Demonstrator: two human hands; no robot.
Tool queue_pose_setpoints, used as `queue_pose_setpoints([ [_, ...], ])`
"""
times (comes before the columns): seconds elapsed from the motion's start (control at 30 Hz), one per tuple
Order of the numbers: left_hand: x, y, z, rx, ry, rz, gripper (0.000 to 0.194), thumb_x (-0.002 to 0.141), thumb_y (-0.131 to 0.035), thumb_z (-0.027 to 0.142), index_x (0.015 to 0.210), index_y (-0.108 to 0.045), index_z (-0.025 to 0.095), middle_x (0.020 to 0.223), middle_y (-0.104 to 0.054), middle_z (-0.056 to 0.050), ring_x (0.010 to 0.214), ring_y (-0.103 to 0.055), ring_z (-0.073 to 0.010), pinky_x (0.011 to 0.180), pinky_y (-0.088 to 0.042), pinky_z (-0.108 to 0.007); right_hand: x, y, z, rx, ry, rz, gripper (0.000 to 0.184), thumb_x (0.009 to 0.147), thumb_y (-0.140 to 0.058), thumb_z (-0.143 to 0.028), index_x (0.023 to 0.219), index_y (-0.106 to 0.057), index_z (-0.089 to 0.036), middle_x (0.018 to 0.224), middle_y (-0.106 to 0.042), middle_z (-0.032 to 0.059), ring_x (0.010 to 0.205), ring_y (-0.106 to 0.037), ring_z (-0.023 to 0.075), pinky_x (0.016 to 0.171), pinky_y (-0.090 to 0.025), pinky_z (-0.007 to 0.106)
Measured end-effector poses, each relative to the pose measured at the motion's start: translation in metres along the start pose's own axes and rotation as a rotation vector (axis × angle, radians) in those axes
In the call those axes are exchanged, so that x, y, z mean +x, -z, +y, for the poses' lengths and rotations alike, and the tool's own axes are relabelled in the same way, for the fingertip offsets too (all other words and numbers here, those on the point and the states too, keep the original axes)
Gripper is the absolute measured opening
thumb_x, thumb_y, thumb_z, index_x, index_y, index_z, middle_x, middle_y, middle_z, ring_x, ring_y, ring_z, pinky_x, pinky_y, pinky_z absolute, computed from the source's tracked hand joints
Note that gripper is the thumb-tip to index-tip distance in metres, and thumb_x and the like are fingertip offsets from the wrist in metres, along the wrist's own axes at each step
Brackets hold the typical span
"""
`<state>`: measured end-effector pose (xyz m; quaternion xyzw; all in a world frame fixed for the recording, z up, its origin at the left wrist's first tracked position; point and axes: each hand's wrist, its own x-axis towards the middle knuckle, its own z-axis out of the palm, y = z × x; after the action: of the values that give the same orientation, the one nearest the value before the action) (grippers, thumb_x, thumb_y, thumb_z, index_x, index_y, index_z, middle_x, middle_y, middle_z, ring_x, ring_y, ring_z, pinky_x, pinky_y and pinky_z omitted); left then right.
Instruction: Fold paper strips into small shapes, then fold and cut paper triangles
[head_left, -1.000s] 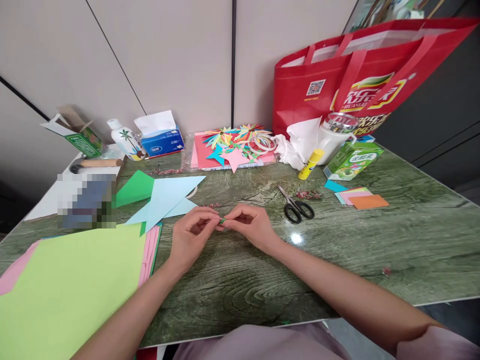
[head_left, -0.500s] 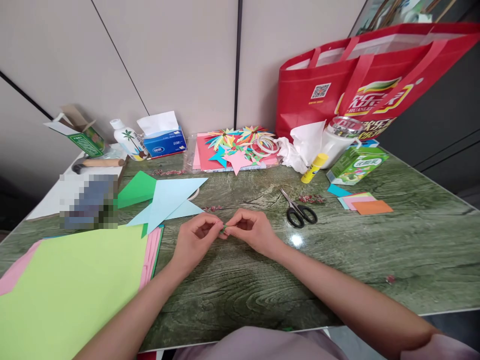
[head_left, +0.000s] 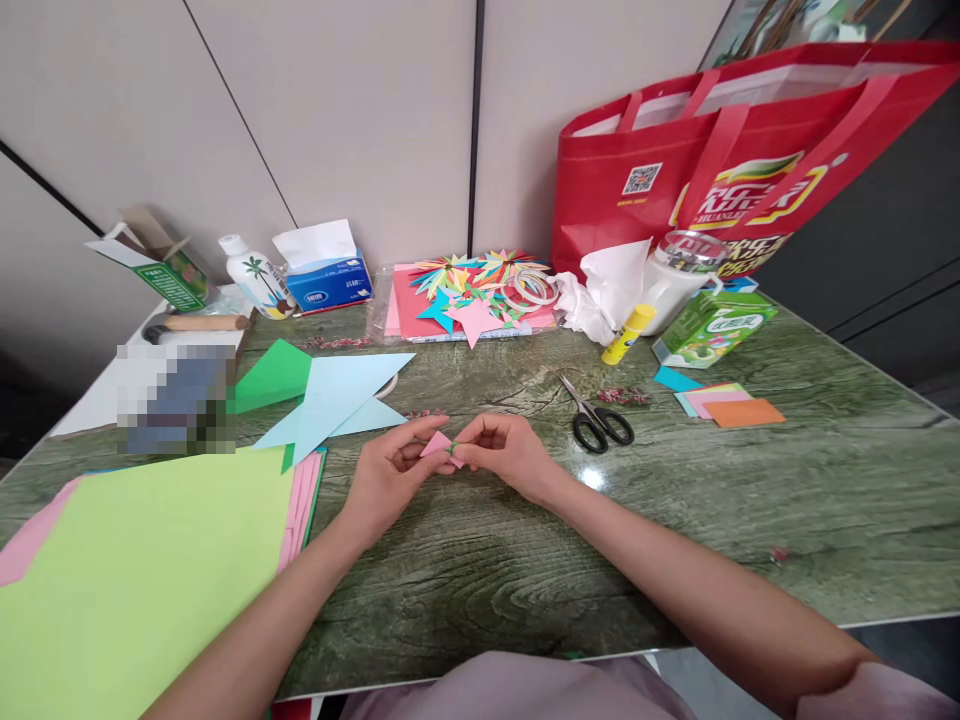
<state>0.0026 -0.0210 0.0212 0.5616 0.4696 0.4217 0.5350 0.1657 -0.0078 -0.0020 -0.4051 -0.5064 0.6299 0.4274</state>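
Observation:
Between my two hands, above the table's middle, is a small folded paper piece [head_left: 436,444], pink with a bit of green at its right side. My left hand [head_left: 390,475] pinches its pink part between thumb and fingers. The fingertips of my right hand [head_left: 506,455] close on the green part, and they hide some of it. Black-handled scissors [head_left: 592,425] lie on the table to the right of my right hand. Large folded light blue paper [head_left: 337,395] and folded green paper [head_left: 274,378] lie beyond my left hand.
A stack of coloured sheets [head_left: 165,560] covers the left front. Along the back stand a tissue pack [head_left: 330,285], a bottle [head_left: 255,275], paper stars [head_left: 474,318], a glue stick [head_left: 628,335], a green carton [head_left: 712,330] and a red bag [head_left: 615,220]. Small paper pieces [head_left: 746,412] lie at right.
The pink part of the paper piece now shows between my hands, where only a bit of green showed before. My left fingers have opened out slightly; both hands stay in place.

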Motion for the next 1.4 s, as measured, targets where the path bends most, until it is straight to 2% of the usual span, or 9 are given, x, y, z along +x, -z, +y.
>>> queue_pose_setpoints([
  [0.27, -0.001, 0.0, 0.0, 0.067, -0.026, -0.005, 0.024, 0.068, -0.068, 0.031, 0.087, -0.066, 0.018, 0.078, -0.072, -0.004, 0.063, -0.068, -0.0197, 0.064, -0.058, -0.033, -0.001, -0.002, 0.001, -0.03, 0.009, -0.004, 0.022, 0.059, -0.073, -0.034, 0.063, -0.06, -0.017, 0.061, -0.064, -0.0004, 0.055, -0.056, 0.0106, 0.054, -0.043, 0.024],
  [0.53, -0.004, -0.002, 0.002, 0.106, -0.01, 0.008, 0.014, 0.069, -0.066, 0.029, 0.074, -0.062, 0.017, 0.064, -0.066, 0.0, 0.058, -0.066, -0.0158, 0.058, -0.056, -0.027, -0.004, -0.004, 0.005, -0.134, 0.076, -0.055, 0.017, 0.067, -0.067, -0.029, 0.064, -0.055, -0.018, 0.063, -0.062, 0.0009, 0.058, -0.056, 0.0127, 0.056, -0.043, 0.026],
  [0.7, -0.005, -0.005, 0.0, 0.091, -0.004, 0.037, 0.014, 0.066, -0.067, 0.028, 0.069, -0.06, 0.016, 0.061, -0.065, 0.001, 0.056, -0.065, -0.0155, 0.058, -0.056, -0.027, -0.008, -0.004, 0.005, -0.472, 0.324, 0.013, 0.012, 0.07, -0.061, -0.021, 0.061, -0.054, -0.019, 0.063, -0.055, 0.0001, 0.057, -0.049, 0.0117, 0.052, -0.039, 0.024],
  [0.77, -0.003, -0.005, 0.001, 0.065, 0.009, 0.05, 0.017, 0.066, -0.068, 0.031, 0.072, -0.061, 0.016, 0.063, -0.065, 0.0, 0.058, -0.066, -0.0162, 0.06, -0.057, -0.029, -0.008, -0.004, 0.006, -0.526, 0.393, 0.049, 0.008, 0.071, -0.06, -0.019, 0.064, -0.056, -0.019, 0.064, -0.055, 0.0003, 0.059, -0.049, 0.0118, 0.054, -0.039, 0.024],
  [0.87, 0.0, -0.003, 0.001, 0.045, 0.042, 0.039, 0.022, 0.063, -0.07, 0.033, 0.073, -0.061, 0.016, 0.061, -0.065, 0.001, 0.056, -0.066, -0.0164, 0.06, -0.058, -0.031, -0.006, -0.005, 0.01, -0.454, 0.307, 0.062, 0.004, 0.073, -0.06, -0.022, 0.07, -0.059, -0.019, 0.066, -0.059, 0.0011, 0.058, -0.052, 0.0119, 0.054, -0.041, 0.024],
  [1.0, 0.003, -0.002, 0.0, 0.038, 0.087, 0.01, 0.024, 0.062, -0.072, 0.034, 0.067, -0.057, 0.016, 0.056, -0.062, 0.002, 0.053, -0.065, -0.0158, 0.057, -0.058, -0.031, -0.004, -0.005, 0.015, -0.375, 0.221, 0.077, 0.013, 0.069, -0.066, -0.028, 0.075, -0.06, -0.018, 0.07, -0.062, 0.0021, 0.06, -0.055, 0.0129, 0.055, -0.044, 0.025],
  [1.17, 0.002, -0.002, -0.005, -0.009, 0.088, 0.056, 0.026, 0.063, -0.072, 0.034, 0.07, -0.057, 0.014, 0.06, -0.06, 0.002, 0.052, -0.062, -0.0124, 0.054, -0.057, -0.028, -0.003, -0.007, 0.014, -0.173, 0.104, 0.047, 0.022, 0.062, -0.072, -0.03, 0.076, -0.06, -0.018, 0.066, -0.061, 0.0006, 0.058, -0.055, 0.0124, 0.054, -0.045, 0.025],
  [1.3, 0.002, 0.0, -0.008, -0.054, 0.1, 0.045, 0.027, 0.063, -0.073, 0.033, 0.075, -0.057, 0.014, 0.063, -0.061, 0.002, 0.052, -0.063, -0.0133, 0.052, -0.057, -0.027, -0.002, -0.008, 0.009, -0.064, 0.079, -0.014, 0.023, 0.061, -0.073, -0.032, 0.076, -0.063, -0.017, 0.07, -0.063, 0.0009, 0.06, -0.056, 0.0118, 0.058, -0.045, 0.025],
  [1.4, 0.004, 0.001, -0.009, -0.102, 0.121, 0.02, 0.027, 0.064, -0.072, 0.032, 0.077, -0.056, 0.015, 0.063, -0.062, 0.001, 0.055, -0.064, -0.0152, 0.052, -0.057, -0.028, -0.002, -0.009, 0.009, -0.073, 0.071, 0.011, 0.02, 0.062, -0.072, -0.032, 0.074, -0.066, -0.017, 0.067, -0.064, 0.0009, 0.059, -0.056, 0.0118, 0.057, -0.044, 0.025],
])
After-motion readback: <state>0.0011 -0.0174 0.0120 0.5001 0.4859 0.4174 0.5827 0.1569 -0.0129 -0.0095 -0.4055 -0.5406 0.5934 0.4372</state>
